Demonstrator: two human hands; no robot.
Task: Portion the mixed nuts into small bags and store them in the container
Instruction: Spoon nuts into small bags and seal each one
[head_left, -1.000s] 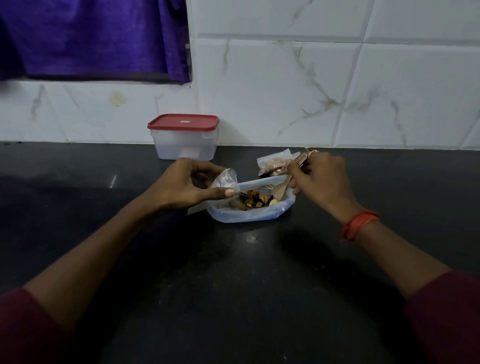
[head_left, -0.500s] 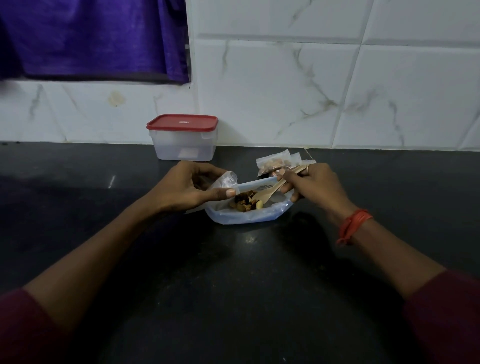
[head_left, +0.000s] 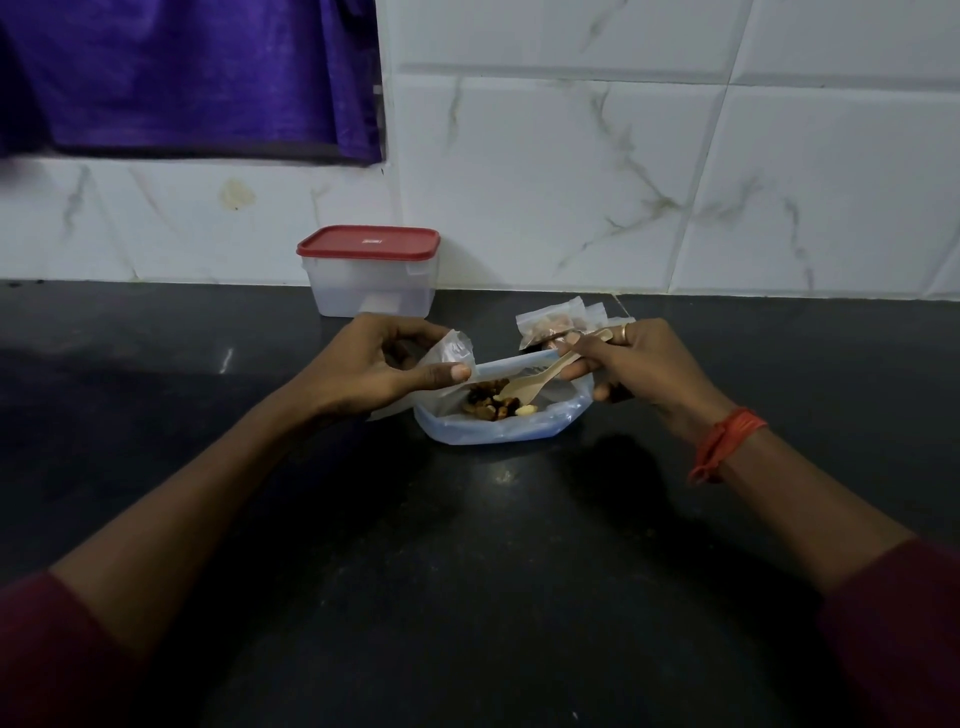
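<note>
head view: on a black counter (head_left: 467, 571), in front of a white marbled tile wall (head_left: 571, 182), a large clear plastic bag (head_left: 498, 428) lies with its mouth open toward the camera. a small heap of mixed nuts (head_left: 491, 404), dark brown pieces with a few pale ones, sits on its floor toward the left side. the left hand (head_left: 374, 371) is closed on a small clear bag (head_left: 457, 353), thumb below and fingers above pinching it, just at the left end of the large bag's mouth; the small bag looks crumpled and whether anything is in it cannot be told. the right hand (head_left: 639, 364) has its fingers curled round the handle of a wooden spoon (head_left: 540, 382), which slants down and left into the large bag, its bowl just beside the nuts; whether the bowl carries any is not clear. a ring (head_left: 623, 332) shows on one finger and an orange thread band (head_left: 724, 441) circles the wrist. just behind the large bag, near the right hand, lie filled small bags (head_left: 550, 327), sealed and holding brownish nuts; how many there are is hard to tell. farther back and to the left, against the wall, stands the container (head_left: 371, 293), a cloudy plastic box with its red lid (head_left: 369, 241) on; its contents cannot be made out through the walls. a purple cloth (head_left: 192, 78) hangs over the wall at upper left. dark red sleeves (head_left: 52, 649) cover both forearms near the bottom corners.
</note>
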